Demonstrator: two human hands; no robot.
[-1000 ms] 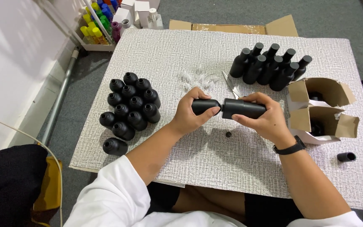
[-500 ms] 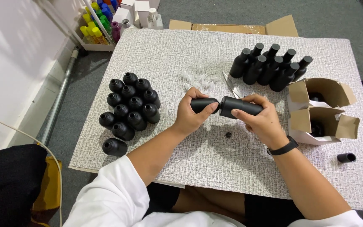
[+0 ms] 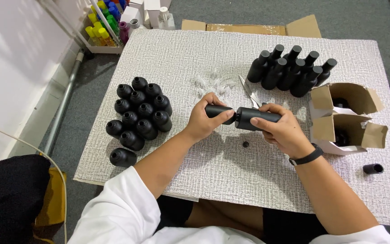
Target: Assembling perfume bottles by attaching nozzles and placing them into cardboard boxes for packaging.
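The fingers (image 3: 225, 118) of the left hand (image 3: 206, 121) are wrapping round a black cap (image 3: 218, 110), while the right hand (image 3: 281, 131) is gripping a black bottle (image 3: 257, 117) lying on its side, both hands clenched on what they hold. Cap and bottle are sitting at the centre of the frame, just above the textured mat (image 3: 231, 180), their long axis running left to right, the cap's end meeting the bottle's neck between the two hands. A small black stopper (image 3: 245, 144) is lying on the mat just below them, nearer the right hand. Scissors (image 3: 248, 90) and white scraps (image 3: 213, 83) are lying just above the hands. Open bottles (image 3: 138, 113) are clustering at centre left, capped bottles (image 3: 292, 70) at upper right, opened cartons (image 3: 346, 117) at right.
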